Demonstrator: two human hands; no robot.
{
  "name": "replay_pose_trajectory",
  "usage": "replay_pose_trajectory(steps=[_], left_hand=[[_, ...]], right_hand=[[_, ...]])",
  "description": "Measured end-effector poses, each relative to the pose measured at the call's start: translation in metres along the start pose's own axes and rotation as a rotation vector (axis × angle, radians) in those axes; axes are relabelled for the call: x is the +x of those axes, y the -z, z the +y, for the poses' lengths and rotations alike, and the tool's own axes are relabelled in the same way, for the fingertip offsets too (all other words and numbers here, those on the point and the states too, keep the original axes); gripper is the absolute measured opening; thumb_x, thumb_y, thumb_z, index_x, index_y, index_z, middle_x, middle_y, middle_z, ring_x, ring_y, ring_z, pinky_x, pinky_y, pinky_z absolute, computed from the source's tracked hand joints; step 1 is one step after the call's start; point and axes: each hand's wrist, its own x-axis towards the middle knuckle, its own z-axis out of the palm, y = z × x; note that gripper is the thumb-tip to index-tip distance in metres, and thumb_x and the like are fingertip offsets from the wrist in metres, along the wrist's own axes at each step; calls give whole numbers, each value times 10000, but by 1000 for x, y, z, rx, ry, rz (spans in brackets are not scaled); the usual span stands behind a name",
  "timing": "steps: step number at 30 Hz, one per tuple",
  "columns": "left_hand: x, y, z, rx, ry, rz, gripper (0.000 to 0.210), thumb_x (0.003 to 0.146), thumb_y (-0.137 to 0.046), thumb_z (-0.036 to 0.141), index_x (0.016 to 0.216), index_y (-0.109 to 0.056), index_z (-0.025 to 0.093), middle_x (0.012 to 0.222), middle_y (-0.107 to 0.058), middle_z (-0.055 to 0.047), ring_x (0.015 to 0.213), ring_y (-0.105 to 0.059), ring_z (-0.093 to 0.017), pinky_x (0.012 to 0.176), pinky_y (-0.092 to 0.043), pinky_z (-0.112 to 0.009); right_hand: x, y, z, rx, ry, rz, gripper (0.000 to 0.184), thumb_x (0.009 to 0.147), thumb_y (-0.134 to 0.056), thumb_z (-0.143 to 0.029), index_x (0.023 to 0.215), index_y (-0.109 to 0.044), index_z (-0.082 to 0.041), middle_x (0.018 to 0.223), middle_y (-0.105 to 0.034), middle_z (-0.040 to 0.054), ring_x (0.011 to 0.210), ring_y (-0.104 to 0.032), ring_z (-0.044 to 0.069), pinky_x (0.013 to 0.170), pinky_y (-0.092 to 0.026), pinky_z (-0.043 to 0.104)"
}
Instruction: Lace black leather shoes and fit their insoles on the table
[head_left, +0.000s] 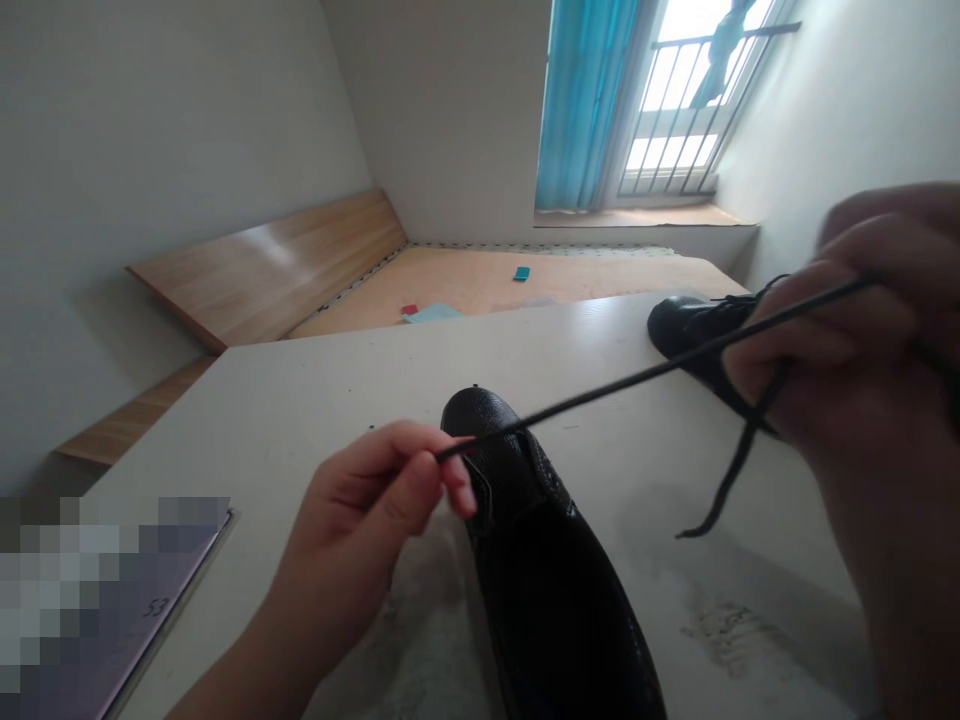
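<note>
A black shoelace (pixel 600 386) is stretched taut between my two hands, rising to the right. My left hand (pixel 375 520) pinches one end between thumb and forefinger, just over the toe part of a black leather shoe (pixel 555 560). Higher up at the right, my right hand (pixel 862 310) is closed around the lace, and a loose end dangles below its fingers. The near shoe lies with its toe pointing away and shows no lace in the part I can see. Behind my right hand stands a second black shoe (pixel 679 325), partly hidden, with its lace in place.
Both shoes rest on a white table (pixel 300 400). At the lower left lies a flat purplish item (pixel 172 600), partly pixelated. Beyond the table are a bed surface (pixel 465 270), a wooden headboard (pixel 300 260), a blue curtain (pixel 585 100) and a barred window.
</note>
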Motion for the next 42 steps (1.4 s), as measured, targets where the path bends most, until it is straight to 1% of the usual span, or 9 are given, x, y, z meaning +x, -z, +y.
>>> replay_pose_trajectory(steps=[4,7,12,19,24,28,32,36,42], left_hand=[[7,2,-1,-291,64,96,172,894,-657,356,778,-691,233,536,-367,74,457,-330,-48,547,-468,-168],[9,1,-3,-262,48,117,141,869,-684,378,813,-704,250,552,-368,65,496,-341,-59,486,-393,-149],[10,9,-9,77,-41,289,146,828,-724,399,829,-727,253,624,-520,45,585,-423,-91,554,-396,-196],[8,5,-2,467,-47,72,230,915,-578,383,823,-716,223,738,-628,-4,728,-568,-173,701,-467,-297],[-12,-10,0,482,-195,-225,319,976,-458,399,1226,-637,312,1309,-603,-37,1272,-491,-268,1095,-380,-432],[-18,-15,1,515,-214,-283,364,890,-585,485,1203,-630,305,1321,-610,-48,1257,-514,-312,1091,-402,-493],[-15,-20,3,597,-134,-252,208,824,-687,391,1008,-700,294,1254,-647,-37,1150,-584,-302,982,-496,-478],[-12,-24,3,596,-57,-227,151,828,-673,350,953,-702,270,1123,-695,-43,1031,-638,-283,910,-541,-472],[-12,-26,3,639,-208,-244,177,915,-509,181,921,-666,262,1044,-715,-34,998,-648,-238,937,-522,-439]], right_hand=[[-6,-32,15,383,-379,-314,452,1041,-171,-295,618,-271,-171,507,-180,-87,419,-185,29,424,-142,247],[-17,-45,35,46,-370,-549,392,1012,-361,-464,842,-578,-186,549,-320,-71,493,-291,72,455,-231,233],[-33,-59,43,-622,-134,-823,305,1011,-386,-379,1104,-623,-211,764,-579,6,697,-486,131,660,-340,277],[-27,-53,40,227,-317,-806,417,1026,-332,-472,991,-620,-172,587,-332,-53,528,-305,93,496,-257,222],[-34,-63,27,747,-529,-655,291,1018,-321,-429,947,-535,-245,615,-337,-52,510,-394,87,507,-364,199],[-43,-71,23,772,-601,-619,338,1011,-290,-470,1107,-553,-281,843,-543,13,811,-636,135,714,-543,267],[-51,-70,26,894,-520,-780,339,1021,-345,-458,1216,-597,-344,1192,-608,14,1146,-593,144,1060,-437,361],[-58,-67,24,835,-496,-861,384,1027,-332,-469,1271,-598,-342,1180,-630,33,1067,-627,149,1003,-482,356],[-59,-61,10,56,98,-556,357,1000,-410,-445,1127,-687,-258,1014,-631,46,927,-609,146,861,-513,265]])
